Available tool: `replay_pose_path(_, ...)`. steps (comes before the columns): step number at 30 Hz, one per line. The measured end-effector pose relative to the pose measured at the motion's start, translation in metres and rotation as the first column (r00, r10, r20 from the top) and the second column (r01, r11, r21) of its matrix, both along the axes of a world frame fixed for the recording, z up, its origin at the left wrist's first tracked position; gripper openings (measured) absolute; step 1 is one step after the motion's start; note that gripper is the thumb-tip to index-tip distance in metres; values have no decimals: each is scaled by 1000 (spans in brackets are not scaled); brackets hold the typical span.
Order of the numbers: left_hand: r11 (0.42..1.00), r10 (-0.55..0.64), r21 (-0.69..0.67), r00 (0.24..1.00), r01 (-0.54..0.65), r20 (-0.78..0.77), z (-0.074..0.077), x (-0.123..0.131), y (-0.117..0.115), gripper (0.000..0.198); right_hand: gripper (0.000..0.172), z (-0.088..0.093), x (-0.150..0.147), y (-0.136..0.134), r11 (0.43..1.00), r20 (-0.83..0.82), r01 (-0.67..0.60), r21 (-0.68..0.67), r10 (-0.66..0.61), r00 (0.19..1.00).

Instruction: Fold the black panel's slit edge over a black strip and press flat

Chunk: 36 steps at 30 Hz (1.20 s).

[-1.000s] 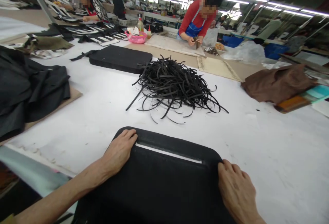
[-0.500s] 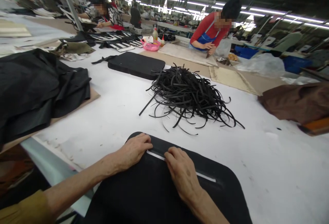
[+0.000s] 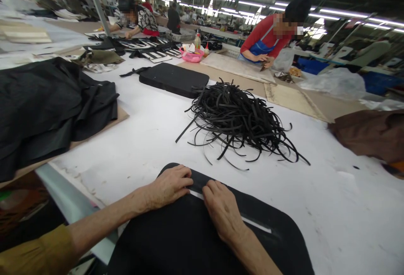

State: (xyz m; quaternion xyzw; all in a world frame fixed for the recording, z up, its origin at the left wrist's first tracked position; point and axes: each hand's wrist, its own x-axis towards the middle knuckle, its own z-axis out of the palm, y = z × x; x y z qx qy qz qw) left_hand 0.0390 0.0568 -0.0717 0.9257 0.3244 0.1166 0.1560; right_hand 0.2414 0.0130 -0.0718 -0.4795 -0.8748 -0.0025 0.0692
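Observation:
A large black panel (image 3: 176, 237) with rounded corners lies in front of me on the white table. Along its far side runs a narrow white strip (image 3: 257, 224), partly covered by my hands. My left hand (image 3: 173, 184) rests on the panel at the strip's left end, thumb and fingers drawn together against it. Over the strip's middle, my right hand (image 3: 222, 207) bends its fingers down and presses them together. What lies under the fingertips of both hands is largely hidden.
Beyond the panel lies a tangled heap of black strips (image 3: 240, 117), beside a stack of black panels (image 3: 173, 79). Black cloth (image 3: 53, 107) covers the left side; brown fabric (image 3: 372, 134) lies right. A pink basket (image 3: 192, 56) stands farther back, near a person in red (image 3: 265, 35).
The view has shifted slightly, so the scene sits a little farther right. Both hands stay at the white strip; my left hand's fingers have shifted slightly there.

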Motion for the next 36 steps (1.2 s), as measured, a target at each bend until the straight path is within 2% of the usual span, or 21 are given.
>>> replay_pose_path(3,995,-25,92,998,30,-50,-3,3,0,8,14,2,6,6,997,-97,3,-72,-10,995)
replay_pose_path(8,991,-14,131,999,19,-40,-8,4,-1,15,16,4,11,3,995,-222,28,-95,-49,974)
replay_pose_path(12,990,-4,142,1000,7,-17,-12,3,-3,17,6,0,6,-4,999,-152,51,-6,-51,987)
replay_pose_path(16,990,9,139,1000,-11,12,-15,3,-4,16,4,-5,3,-8,997,-40,63,50,-61,997)
replay_pose_path(19,992,16,124,998,-23,57,-16,2,-4,15,11,-6,12,-14,995,30,60,78,-63,998)
replay_pose_path(23,994,16,103,992,-29,124,-16,1,-4,20,19,-5,35,-28,986,-71,149,74,-144,987)
replay_pose_path(28,997,36,58,984,-47,177,-16,2,-2,21,21,-5,61,-41,968,-291,248,-23,-244,925)
replay_pose_path(36,992,84,-104,979,-66,185,-14,5,2,15,12,0,73,-39,915,-349,306,-262,-385,854)
